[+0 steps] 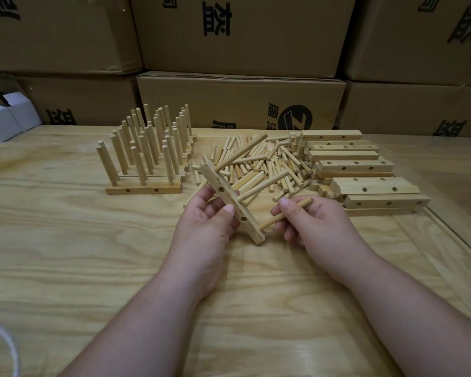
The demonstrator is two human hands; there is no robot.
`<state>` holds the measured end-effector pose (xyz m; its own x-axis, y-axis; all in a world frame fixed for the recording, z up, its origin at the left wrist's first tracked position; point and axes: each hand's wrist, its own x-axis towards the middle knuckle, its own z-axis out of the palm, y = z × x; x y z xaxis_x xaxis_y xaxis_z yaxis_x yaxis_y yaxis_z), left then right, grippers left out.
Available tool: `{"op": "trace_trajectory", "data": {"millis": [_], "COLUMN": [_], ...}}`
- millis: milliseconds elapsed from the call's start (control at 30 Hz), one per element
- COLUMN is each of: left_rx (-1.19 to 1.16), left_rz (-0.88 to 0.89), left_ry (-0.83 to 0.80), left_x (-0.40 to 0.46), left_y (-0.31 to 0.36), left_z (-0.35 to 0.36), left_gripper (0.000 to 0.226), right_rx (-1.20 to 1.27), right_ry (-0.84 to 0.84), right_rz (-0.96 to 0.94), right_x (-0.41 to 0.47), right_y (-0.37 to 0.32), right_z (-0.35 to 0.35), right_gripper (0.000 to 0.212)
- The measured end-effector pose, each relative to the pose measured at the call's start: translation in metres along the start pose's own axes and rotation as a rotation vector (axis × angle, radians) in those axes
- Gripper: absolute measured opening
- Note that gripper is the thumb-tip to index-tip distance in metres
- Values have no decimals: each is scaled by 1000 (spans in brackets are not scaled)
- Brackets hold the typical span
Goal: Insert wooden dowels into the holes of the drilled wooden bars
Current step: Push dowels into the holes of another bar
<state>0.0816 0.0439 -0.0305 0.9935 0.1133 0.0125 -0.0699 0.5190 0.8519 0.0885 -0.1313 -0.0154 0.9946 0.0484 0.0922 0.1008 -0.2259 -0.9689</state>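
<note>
Dowel (284,213) pinched in rt hand (314,221); left hand (204,221) holds bar (230,204)

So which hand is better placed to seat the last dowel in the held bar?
Right. The right hand already pinches a dowel whose tip meets the bar near its lower end, while the left hand grips that bar and steadies it.

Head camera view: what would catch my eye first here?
At centre, the left hand grips a drilled pale wooden bar with dowels already in it, while the right hand pinches a short round wooden dowel at its lower end. Behind lie a loose heap of dowels, finished bars with upright dowels to the left, and stacked empty drilled bars to the right.
</note>
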Motion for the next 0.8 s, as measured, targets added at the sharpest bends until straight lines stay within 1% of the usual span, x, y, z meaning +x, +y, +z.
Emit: {"op": "trace_trajectory", "data": {"millis": [167, 300, 400, 500, 567, 667, 800], "left_rx": [21, 48, 128, 244, 265, 246, 230], "left_rz": [7, 25, 37, 22, 16, 7, 2], "left_ry": [-14, -33, -94, -166, -188, -177, -161], "left_x": [-1, -1, -4, -8, -9, -10, -8], "left_y": [0, 0, 0, -1, -1, 0, 0], "left_z": [-1, -1, 0, 3, 4, 5, 4], "left_gripper": [44, 43, 41, 51, 53, 51, 49], "right_rx": [19, 71, 161, 281, 308, 264, 134], "right_ry": [-30, 15, 38, 17, -3, -58, -35], "right_rz": [20, 3, -14, -19, -29, -59, -80], "right_x": [1, 0, -1, -2, -2, -3, -1], "right_y": [-1, 2, 2, 0, 1, 1, 1], "right_z": [-2, 2, 2, -1, -5, -9, -9], "right_gripper": [26, 28, 31, 35, 34, 16, 13]}}
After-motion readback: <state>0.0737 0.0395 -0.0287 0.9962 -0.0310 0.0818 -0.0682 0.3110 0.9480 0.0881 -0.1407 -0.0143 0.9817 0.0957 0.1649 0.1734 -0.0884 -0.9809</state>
